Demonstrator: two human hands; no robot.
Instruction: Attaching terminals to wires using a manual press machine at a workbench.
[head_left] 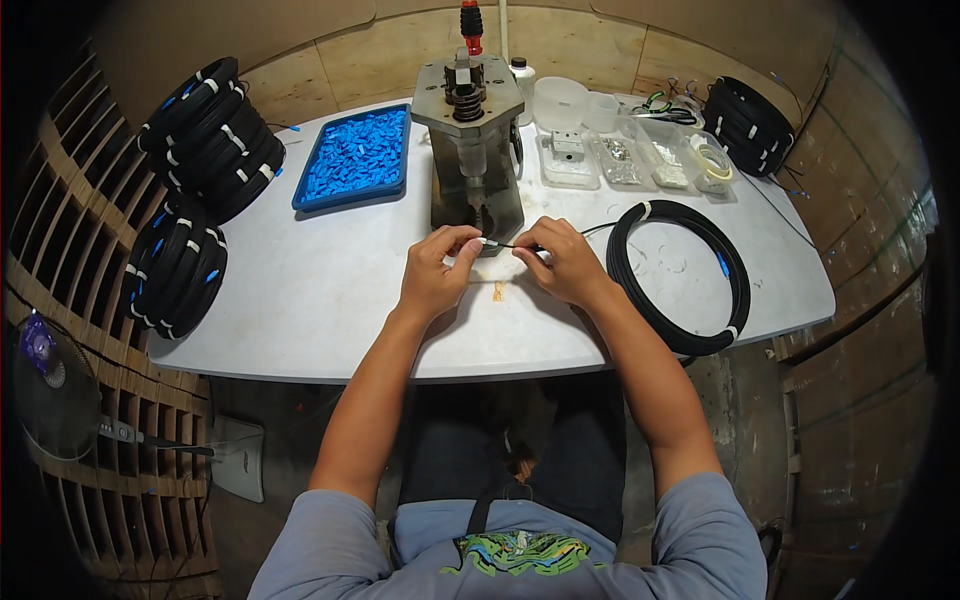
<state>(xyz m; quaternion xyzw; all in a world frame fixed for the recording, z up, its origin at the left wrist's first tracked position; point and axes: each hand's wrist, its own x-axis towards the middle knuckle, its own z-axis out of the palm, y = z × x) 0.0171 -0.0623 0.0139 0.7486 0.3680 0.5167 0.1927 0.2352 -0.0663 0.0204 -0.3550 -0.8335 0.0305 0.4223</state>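
Note:
In front of a metal bench press [470, 140], both of my hands meet over a thin black cable [508, 246]. My left hand [438, 268] pinches a small pale connector [487, 242] at the cable's end. The cable itself is pinched between the fingers of my right hand [562, 260], a short way from that connector. From there it runs right to a large black cable coil [738, 255], which lies flat on the table beside my right forearm and is bound with white ties. A small blue piece shows on the coil's inner side.
A blue tray [300, 203] of small blue parts stands left of the press. Stacked black coils [215, 140] and further coils [175, 270] sit at the left edge, another stack [748, 125] at back right. Clear containers [570, 170] with small parts and pliers [660, 103] are behind the coil.

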